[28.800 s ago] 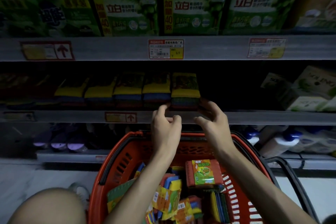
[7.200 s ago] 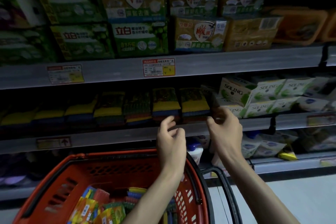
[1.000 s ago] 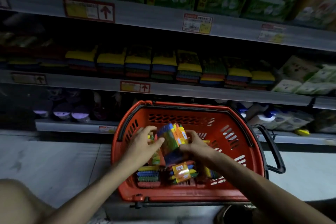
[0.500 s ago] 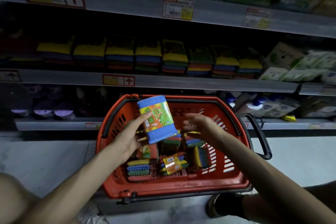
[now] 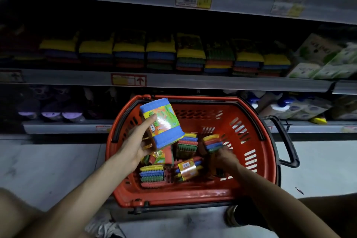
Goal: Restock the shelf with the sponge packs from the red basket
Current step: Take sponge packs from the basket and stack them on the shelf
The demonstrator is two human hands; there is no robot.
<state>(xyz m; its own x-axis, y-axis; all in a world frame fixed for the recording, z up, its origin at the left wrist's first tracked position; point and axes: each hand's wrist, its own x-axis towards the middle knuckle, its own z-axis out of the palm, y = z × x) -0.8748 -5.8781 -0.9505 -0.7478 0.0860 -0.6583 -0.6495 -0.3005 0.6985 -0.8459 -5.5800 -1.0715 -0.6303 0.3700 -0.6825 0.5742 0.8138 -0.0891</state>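
Left grip: the left hand [image 5: 135, 146] is grasping a blue-faced sponge pack [image 5: 164, 121], with the thumb lying across its printed label and the fingers curling behind it.
Held pack: it is hanging tilted above the left rear part of the red basket [image 5: 193, 101], lifted clear of the packs below.
Right grip: the right hand [image 5: 224, 157] is reaching down inside the basket, its fingers wrapping round a striped sponge pack [image 5: 211, 142] with yellow, red, blue and green layers. Blur is softening the fingertips.
Basket contents: loose packs [image 5: 151, 176] are lying jumbled on the basket floor, some flat and some on edge, between and below the two hands.
Basket position: it is sitting on the pale floor [image 5: 58, 160] just in front of the shelving, its black handle [image 5: 286, 141] sticking out to the right.
Middle shelf: the shelf [image 5: 212, 82] is carrying a row of shelved sponge packs [image 5: 190, 52], sitting side by side in the dim light, with a price tag [image 5: 128, 80] hanging on its front edge.
Right of the row: white and green boxes [image 5: 318, 60] are standing just beside the last pack.
Lower shelf: bottles [image 5: 280, 106] are lying behind the basket's right rear corner.
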